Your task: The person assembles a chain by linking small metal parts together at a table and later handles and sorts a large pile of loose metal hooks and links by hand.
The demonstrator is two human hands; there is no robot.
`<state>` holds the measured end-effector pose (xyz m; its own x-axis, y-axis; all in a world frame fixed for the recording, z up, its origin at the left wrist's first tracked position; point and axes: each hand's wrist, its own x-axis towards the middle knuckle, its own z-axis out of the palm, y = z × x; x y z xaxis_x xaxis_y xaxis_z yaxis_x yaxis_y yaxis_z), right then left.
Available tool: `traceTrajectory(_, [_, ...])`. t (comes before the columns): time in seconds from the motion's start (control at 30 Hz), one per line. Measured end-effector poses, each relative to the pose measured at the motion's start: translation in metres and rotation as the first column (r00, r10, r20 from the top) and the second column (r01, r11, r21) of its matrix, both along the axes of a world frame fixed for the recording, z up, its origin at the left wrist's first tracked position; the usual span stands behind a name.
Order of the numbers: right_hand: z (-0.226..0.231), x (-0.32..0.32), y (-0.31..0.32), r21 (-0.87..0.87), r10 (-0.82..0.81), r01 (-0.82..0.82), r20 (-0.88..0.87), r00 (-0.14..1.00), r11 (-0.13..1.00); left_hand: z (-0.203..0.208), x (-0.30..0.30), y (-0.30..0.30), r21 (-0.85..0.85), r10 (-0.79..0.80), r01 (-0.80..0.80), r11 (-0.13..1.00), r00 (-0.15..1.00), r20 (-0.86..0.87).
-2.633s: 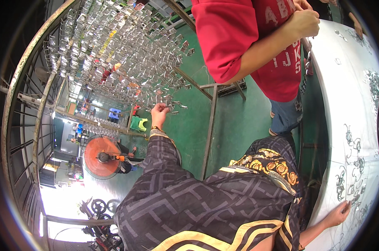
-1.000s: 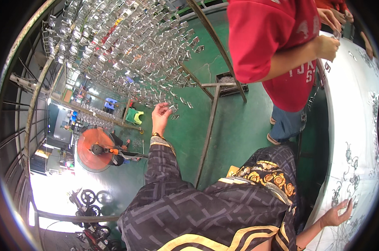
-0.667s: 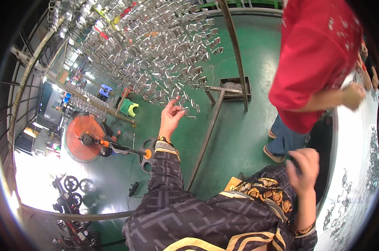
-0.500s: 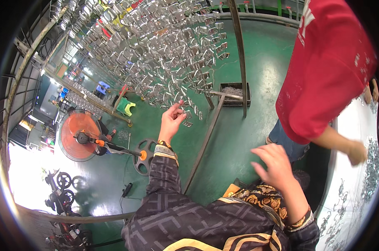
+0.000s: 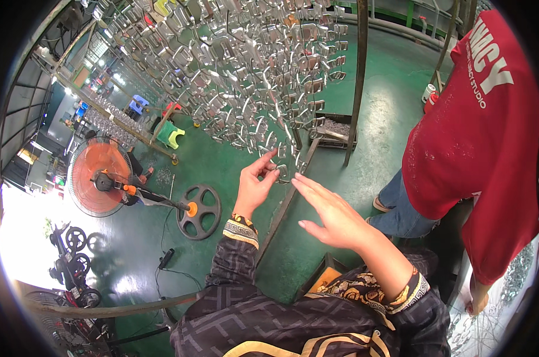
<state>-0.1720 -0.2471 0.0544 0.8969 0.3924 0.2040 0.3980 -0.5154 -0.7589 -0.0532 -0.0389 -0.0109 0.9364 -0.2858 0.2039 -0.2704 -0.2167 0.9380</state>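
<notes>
Many small shiny bent-metal brackets (image 5: 222, 77) hang in dense strands in front of me. My left hand (image 5: 254, 189) is at the lower end of one strand, its thumb and index finger closed on a small metal bracket (image 5: 282, 171). The fingertips partly cover that piece. Close by on the right, my right hand (image 5: 336, 219) has its fingers stretched out and its thumb apart, with nothing seen in it. Its fingertips are near the lowest hanging brackets; whether they touch cannot be made out.
A person in a red shirt (image 5: 465, 137) stands at right beside a pale table (image 5: 459, 321). An orange fan (image 5: 100, 178) on a round base (image 5: 198, 212) is at left. A metal post (image 5: 358, 83) and a dark bin of small parts (image 5: 341, 128) stand beyond the strands.
My right hand has moved left and up, close to my left hand. The left hand stays at the strand's lower end. The person in red has turned and lowered an arm.
</notes>
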Motion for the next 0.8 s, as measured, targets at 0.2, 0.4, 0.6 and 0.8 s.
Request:
traceTrajectory(0.2, [-0.017, 0.034, 0.015, 0.096, -0.005, 0.018, -0.133, 0.991, 0.995, 0.004, 0.002, -0.003, -0.004, -0.035, 0.035, 0.999, 0.999, -0.015])
traceTrajectory(0.4, [-0.019, 0.053, 0.018, 0.19, 0.017, 0.047, -0.32, 0.947, 0.981, 0.003, 0.0, -0.007, -0.018, -0.108, 0.107, 0.994, 0.994, -0.035])
traceTrajectory(0.6, [-0.026, 0.053, 0.019, 0.213, -0.043, 0.097, -0.244, 0.969, 0.972, 0.011, -0.006, -0.006, -0.012, -0.156, 0.156, 0.988, 0.987, 0.03])
traceTrajectory(0.8, [-0.022, 0.045, 0.011, 0.242, -0.037, 0.114, -0.301, 0.953, 0.964, 0.016, -0.008, 0.0, 0.028, -0.077, 0.074, 0.997, 0.987, 0.139])
